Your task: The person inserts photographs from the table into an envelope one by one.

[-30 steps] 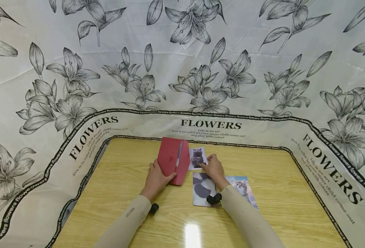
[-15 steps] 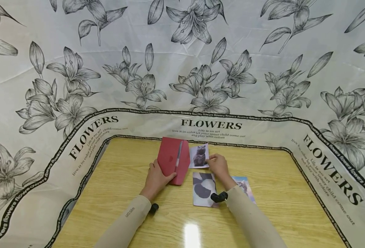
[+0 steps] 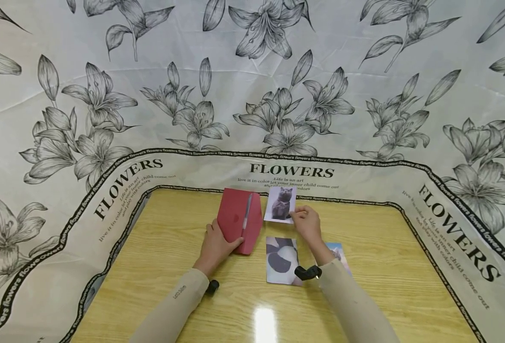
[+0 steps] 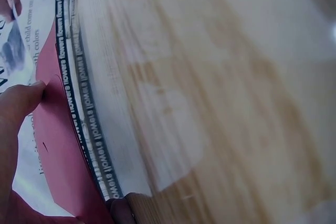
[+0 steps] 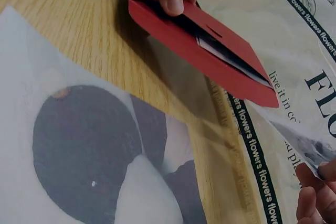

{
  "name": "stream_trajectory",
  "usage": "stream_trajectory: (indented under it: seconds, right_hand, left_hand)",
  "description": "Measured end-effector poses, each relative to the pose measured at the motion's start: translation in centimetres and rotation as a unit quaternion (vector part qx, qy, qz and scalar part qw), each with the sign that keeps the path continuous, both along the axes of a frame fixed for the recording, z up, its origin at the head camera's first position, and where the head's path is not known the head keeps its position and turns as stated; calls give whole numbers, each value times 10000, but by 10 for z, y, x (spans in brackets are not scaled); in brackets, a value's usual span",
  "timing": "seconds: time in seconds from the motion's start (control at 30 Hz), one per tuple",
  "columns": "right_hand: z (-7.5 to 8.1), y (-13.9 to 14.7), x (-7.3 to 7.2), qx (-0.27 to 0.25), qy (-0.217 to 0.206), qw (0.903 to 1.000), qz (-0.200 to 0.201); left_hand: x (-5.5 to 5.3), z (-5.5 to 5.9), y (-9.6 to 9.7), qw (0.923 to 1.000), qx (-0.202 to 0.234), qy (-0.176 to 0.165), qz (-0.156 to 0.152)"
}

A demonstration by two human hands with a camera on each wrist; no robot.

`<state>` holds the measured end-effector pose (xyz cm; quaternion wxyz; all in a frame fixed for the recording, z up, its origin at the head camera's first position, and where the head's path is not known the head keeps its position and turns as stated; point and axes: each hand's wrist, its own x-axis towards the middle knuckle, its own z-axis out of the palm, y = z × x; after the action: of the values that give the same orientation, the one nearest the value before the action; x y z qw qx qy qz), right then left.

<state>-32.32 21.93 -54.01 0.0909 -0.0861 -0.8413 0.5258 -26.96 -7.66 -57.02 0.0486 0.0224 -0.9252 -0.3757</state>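
My left hand (image 3: pixel 215 248) grips the near left part of a red envelope (image 3: pixel 231 214), with its thumb over the front side. The envelope is tilted up off the table, flap to the right, and a pale paper (image 5: pixel 231 59) shows inside its mouth. Between thumb and fingers my right hand (image 3: pixel 308 225) pinches a photo card of a dark grey cat (image 3: pixel 280 206) by its lower right corner. That card is raised, just right of the envelope's flap. Below it lies a black-and-white patterned photo card (image 3: pixel 281 261). A kitten photo card (image 3: pixel 337 252) is partly hidden under the right forearm.
All this is on a wood-grain table (image 3: pixel 385 267). A white cloth (image 3: pixel 192 171) printed with flowers and lettering stands up around its back and sides. Black wrist devices (image 3: pixel 307 272) sit at both cuffs.
My right hand has lifted the cat card off the table, up and slightly right, and turned it more upright. The left hand and the envelope stay nearly in place.
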Motion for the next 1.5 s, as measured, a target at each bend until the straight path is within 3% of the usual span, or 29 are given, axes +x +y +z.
stream_trajectory:
  seconds: [0.23,0.6,0.97,1.23,1.5]
  right_hand:
    - [5,-9,7,-665,102,9975,222]
    - [-6,-33,13,-1045,22,9931,526]
    - [-15,-47,14,-697,7,9961,544]
    - [-18,-57,12,-1146,-34,9917,584]
    - [-18,-69,9,-1021,134,9927,622]
  left_hand:
    - [0,0,0,10000,23,31,17]
    - [-1,-3,-1,10000,-46,48,32]
    - [-1,-2,0,9999,-100,99,33]
    - [-1,0,0,9999,-146,65,29]
    - [-3,-1,0,9999,-145,25,20]
